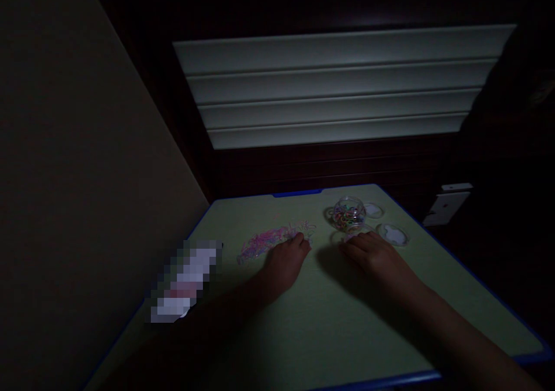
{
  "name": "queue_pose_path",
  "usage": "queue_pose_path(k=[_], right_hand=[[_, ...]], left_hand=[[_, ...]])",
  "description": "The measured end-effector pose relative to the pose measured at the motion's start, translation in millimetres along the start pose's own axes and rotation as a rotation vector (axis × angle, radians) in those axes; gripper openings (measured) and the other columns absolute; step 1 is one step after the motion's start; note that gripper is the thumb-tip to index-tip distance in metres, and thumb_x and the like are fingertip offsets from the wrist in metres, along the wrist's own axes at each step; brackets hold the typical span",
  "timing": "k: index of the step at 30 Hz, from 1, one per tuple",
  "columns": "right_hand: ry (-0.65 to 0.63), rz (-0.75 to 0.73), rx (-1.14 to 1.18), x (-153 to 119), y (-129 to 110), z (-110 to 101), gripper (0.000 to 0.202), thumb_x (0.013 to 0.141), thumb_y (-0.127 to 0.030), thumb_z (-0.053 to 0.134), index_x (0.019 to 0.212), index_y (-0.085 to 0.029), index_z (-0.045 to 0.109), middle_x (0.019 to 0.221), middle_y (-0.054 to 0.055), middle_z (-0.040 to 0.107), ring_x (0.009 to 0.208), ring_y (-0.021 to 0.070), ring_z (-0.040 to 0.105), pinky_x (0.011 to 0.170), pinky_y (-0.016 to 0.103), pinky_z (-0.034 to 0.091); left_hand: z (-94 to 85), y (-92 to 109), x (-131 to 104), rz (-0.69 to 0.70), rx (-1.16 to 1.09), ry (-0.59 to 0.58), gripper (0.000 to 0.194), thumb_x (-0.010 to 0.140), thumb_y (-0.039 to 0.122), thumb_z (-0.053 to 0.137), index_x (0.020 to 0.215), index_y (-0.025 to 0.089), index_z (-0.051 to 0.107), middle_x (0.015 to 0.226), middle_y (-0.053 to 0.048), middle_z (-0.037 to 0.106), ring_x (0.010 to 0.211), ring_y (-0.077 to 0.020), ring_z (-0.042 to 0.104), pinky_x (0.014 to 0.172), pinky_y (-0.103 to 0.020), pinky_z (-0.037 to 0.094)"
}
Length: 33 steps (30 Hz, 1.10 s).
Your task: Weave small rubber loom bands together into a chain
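Observation:
A loose heap of thin pink and purple elastic bands (pixel 263 242) stretches across the pale table. At its right end is my left hand (pixel 289 257), fingers bent and pressed together among the bands; what they pinch is too small to make out. My right hand (pixel 373 256) is curled over the near side of a low clear jar (pixel 362 228), hiding most of it, and what lies under the fingertips is hidden. Just behind stands a round clear jar (pixel 348 214) filled with multicoloured bands.
Two round clear lids, a nearer lid (pixel 393 235) and a farther lid (pixel 373 210), lie right of the jars. A pixelated item (pixel 186 281) rests at the table's left edge. The table (pixel 321 333) has a blue rim. Beyond it is a dark panel with pale slats (pixel 338 84).

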State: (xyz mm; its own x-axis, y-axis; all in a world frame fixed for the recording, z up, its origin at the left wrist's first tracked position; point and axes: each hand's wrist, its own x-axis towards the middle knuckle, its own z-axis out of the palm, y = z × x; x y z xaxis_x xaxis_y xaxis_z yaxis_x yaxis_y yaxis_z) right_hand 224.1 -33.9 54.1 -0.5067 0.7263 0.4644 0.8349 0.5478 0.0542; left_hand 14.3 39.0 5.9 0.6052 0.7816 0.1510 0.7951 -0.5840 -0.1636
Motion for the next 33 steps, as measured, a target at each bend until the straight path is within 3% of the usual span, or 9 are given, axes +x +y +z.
queue_pose_path(k=[13,27,33], right_hand=[[0.002,-0.008,0.011,1.4,-1.5,-3.2,0.013,0.083,-0.01,0.05,0.083,-0.015,0.062,0.076,0.006,0.06,0.071,0.0166,0.051,0.069,0.029,0.033],[-0.031,-0.005,0.005,0.7,-1.2,-2.4,0.015,0.085,-0.012,0.049,0.089,-0.014,0.063,0.077,0.006,0.059,0.072,0.0172,0.049,0.069,0.03,0.033],[-0.03,0.005,0.013,1.1,-2.5,-3.3,0.014,0.085,-0.011,0.049,0.087,-0.014,0.062,0.077,0.006,0.059,0.072,0.0171,0.049,0.069,0.03,0.032]], left_hand=[[-6.1,1.2,-2.9,0.003,0.018,-0.036,0.019,0.087,0.011,0.04,0.101,0.019,0.05,0.101,-0.006,0.051,0.085,-0.0158,0.057,0.069,-0.027,0.049],[-1.1,-0.5,-1.0,0.004,0.042,0.014,0.018,0.09,0.015,0.034,0.095,0.017,0.051,0.096,-0.006,0.051,0.076,-0.0169,0.057,0.059,-0.028,0.048],[-2.0,-1.7,-1.9,-0.011,0.026,-0.016,0.018,0.089,0.013,0.037,0.099,0.018,0.051,0.1,-0.006,0.05,0.077,-0.015,0.056,0.061,-0.026,0.048]])
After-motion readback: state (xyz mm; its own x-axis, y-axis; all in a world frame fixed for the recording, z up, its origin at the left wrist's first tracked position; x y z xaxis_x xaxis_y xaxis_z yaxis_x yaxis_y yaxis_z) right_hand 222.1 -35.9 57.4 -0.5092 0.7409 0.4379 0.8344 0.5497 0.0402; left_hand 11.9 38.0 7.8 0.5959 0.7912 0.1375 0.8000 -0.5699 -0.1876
